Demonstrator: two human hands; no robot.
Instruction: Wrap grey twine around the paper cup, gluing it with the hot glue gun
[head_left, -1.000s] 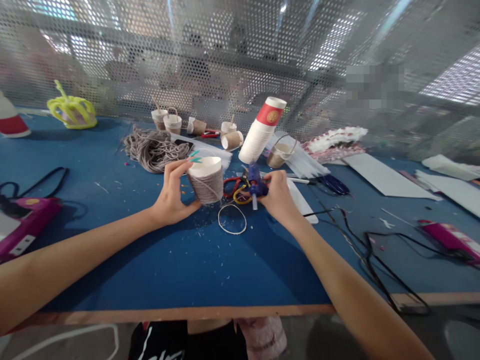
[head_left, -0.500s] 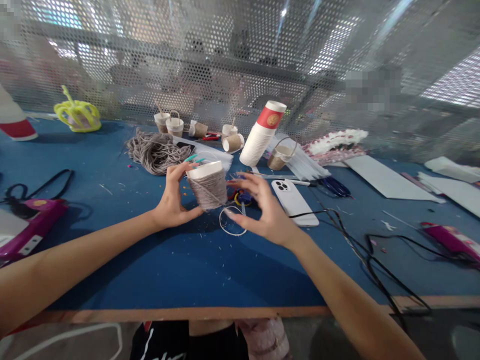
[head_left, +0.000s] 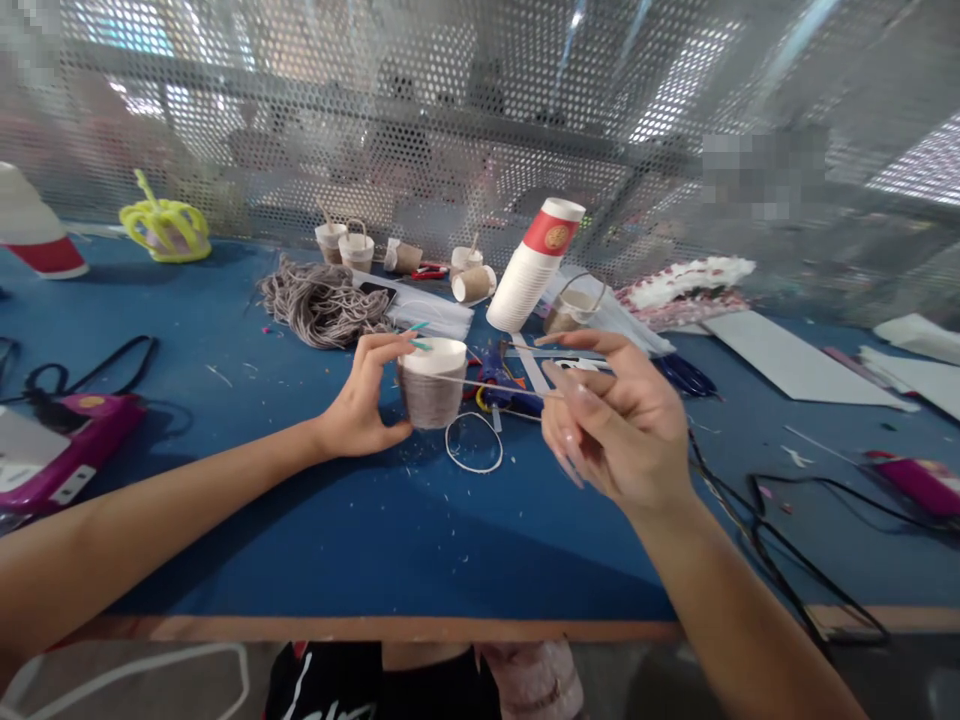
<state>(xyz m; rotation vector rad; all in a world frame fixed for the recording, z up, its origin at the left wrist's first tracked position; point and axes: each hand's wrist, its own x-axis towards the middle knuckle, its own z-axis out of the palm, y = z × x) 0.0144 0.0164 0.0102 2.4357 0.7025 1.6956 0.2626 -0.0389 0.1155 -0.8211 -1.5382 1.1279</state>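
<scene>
Here, right hand [head_left: 619, 425] raised — palm inward, fingers bent

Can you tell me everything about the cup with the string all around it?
The cup looks like white paper, with its open top facing up. Grey-brown cord is wrapped in rows around its side, leaving a white band near the rim. It is about upright, above the blue table; I can't tell if it touches. The left hand grips it, and a strand stretches from it to the right hand.
</scene>
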